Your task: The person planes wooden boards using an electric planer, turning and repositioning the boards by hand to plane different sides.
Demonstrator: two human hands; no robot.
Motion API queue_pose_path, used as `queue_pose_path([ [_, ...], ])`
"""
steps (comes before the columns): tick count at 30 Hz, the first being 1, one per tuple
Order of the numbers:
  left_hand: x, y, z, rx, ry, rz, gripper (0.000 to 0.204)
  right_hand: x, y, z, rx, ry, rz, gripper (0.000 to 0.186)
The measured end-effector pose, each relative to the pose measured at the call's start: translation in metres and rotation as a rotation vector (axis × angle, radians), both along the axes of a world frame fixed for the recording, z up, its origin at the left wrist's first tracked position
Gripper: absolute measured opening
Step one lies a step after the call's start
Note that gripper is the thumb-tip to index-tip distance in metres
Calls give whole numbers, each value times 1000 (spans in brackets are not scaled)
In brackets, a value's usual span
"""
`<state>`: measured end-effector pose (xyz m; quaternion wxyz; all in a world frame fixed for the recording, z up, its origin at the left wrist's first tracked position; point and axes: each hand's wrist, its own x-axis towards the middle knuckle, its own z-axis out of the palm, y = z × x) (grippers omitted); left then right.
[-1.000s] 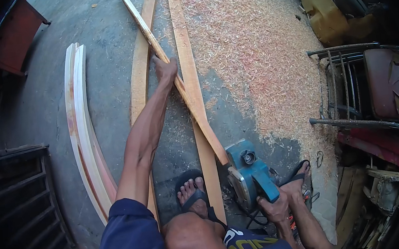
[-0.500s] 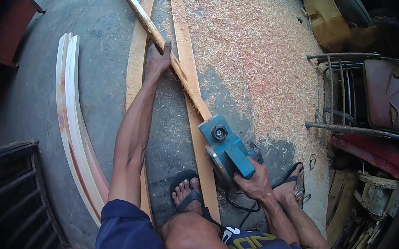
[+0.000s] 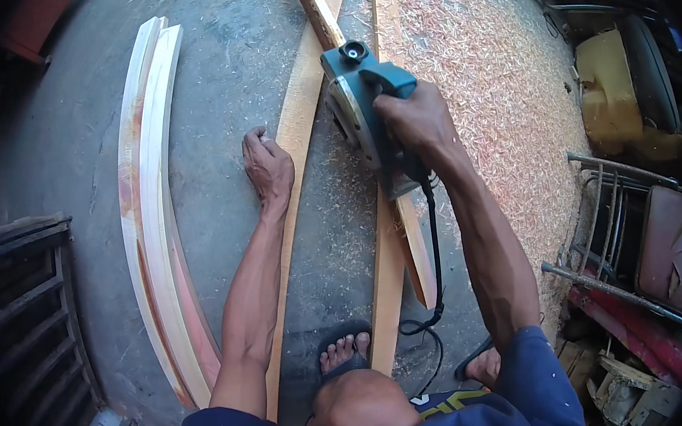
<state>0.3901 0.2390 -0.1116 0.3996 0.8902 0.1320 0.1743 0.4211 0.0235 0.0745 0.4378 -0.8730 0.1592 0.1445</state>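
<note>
My right hand (image 3: 421, 123) is wrapped round the rear handle of a teal electric hand planer (image 3: 356, 100). The planer rests on a narrow wooden strip (image 3: 316, 10), hiding its middle; the lower end of the strip shows below the tool. That strip lies slantwise across two long boards on the floor, a left board (image 3: 298, 106) and a right board (image 3: 388, 290). Beside the left board's outer edge is my left hand (image 3: 269, 169), its fingers loosely curled in with nothing seen in them. A black cord (image 3: 434, 245) trails from the planer toward my feet.
Several pale timber lengths (image 3: 144, 166) lie at the left, near a dark slatted frame (image 3: 23, 317). Wood shavings (image 3: 506, 139) cover the floor on the right. Metal-framed chairs (image 3: 672, 238) and scrap wood (image 3: 628, 382) crowd the right side. My sandalled foot (image 3: 345, 352) stands between the boards.
My right hand has pushed the planer forward along the strip, away from me. My left hand has let go of the strip and come back to its left. The view has shifted.
</note>
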Motion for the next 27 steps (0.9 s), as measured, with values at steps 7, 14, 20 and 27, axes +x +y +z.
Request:
queue_pose_path([
  [7, 8, -17, 5, -90, -8, 49, 25, 208, 14, -21, 168, -290, 147, 23],
  [14, 4, 1, 4, -105, 51, 63, 25, 136, 26, -16, 88, -231, 104, 22],
  [20, 8, -6, 4, -124, 62, 45, 24, -18, -12, 16, 30, 39, -4, 26],
  [27, -3, 15, -9, -77, 37, -5, 27, -229, -47, 26, 50, 67, -108, 31],
])
